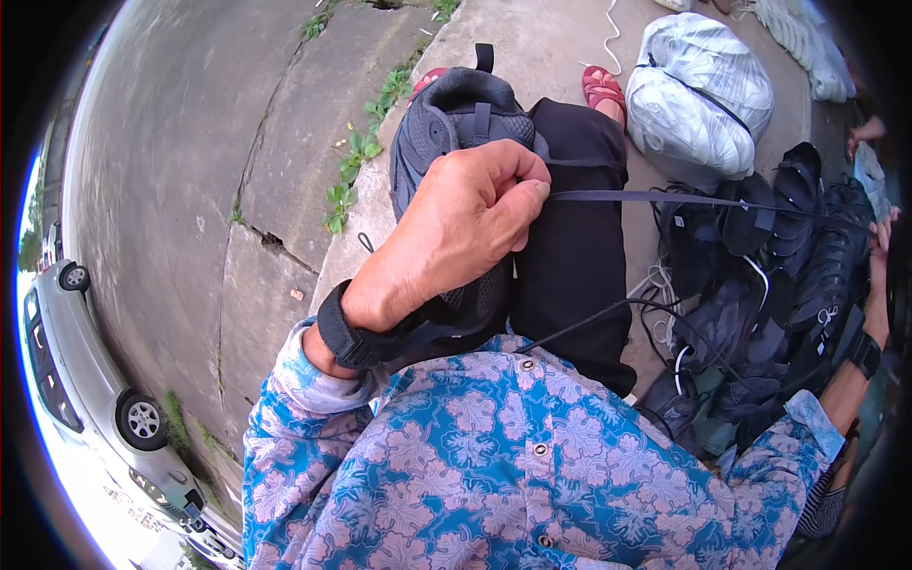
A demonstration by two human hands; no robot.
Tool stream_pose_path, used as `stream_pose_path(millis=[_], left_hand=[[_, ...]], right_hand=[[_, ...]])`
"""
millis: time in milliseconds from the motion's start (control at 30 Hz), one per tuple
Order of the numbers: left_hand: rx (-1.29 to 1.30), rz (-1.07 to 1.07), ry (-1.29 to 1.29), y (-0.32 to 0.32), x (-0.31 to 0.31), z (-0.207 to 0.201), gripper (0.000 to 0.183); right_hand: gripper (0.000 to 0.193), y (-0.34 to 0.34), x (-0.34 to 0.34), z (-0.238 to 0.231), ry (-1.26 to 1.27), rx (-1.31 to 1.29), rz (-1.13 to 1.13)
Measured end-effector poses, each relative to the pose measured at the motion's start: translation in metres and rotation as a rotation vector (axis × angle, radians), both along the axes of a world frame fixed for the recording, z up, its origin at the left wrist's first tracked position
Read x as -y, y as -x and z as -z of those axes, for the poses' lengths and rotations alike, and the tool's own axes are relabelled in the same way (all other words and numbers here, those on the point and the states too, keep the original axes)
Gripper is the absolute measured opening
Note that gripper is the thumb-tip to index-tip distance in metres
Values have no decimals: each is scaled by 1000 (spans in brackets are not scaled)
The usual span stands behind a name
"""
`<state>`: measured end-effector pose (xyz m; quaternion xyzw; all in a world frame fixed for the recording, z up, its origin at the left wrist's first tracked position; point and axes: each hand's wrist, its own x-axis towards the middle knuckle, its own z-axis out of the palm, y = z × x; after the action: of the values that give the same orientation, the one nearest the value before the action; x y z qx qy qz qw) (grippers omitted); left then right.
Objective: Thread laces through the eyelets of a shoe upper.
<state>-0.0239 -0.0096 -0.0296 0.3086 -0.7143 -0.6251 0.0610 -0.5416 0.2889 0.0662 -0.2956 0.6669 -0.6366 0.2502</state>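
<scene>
A dark grey shoe rests on my lap, its heel loop pointing away from me. Over it, my left hand is closed in a pinch between thumb and bent forefinger. A flat dark shoelace runs from that pinch, stretched nearly straight toward the right edge. At that edge my right hand, partly lost in the dark rim, appears closed on the lace's far end. My lower fingers and wrist cover much of the shoe's opening and side.
Several black shoes with loose laces are heaped on the right. Beyond them stands a tied white plastic bag. Another person's hand shows at the far right. On the left, weeds line the concrete edge, and a silver car is parked.
</scene>
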Motion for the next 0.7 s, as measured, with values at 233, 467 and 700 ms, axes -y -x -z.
stream_pose_path(millis=[233,467,700], left_hand=[[-27,-328,-157,-18,22,-25,24],[-26,-314,-48,-4,46,-36,25],[140,117,148,27,44,-34,20]], right_hand=[[22,-138,100,111,-530,-715,-59],[20,-319,208,123,-97,-960,-552],[8,-333,195,89,-183,-145,-749]])
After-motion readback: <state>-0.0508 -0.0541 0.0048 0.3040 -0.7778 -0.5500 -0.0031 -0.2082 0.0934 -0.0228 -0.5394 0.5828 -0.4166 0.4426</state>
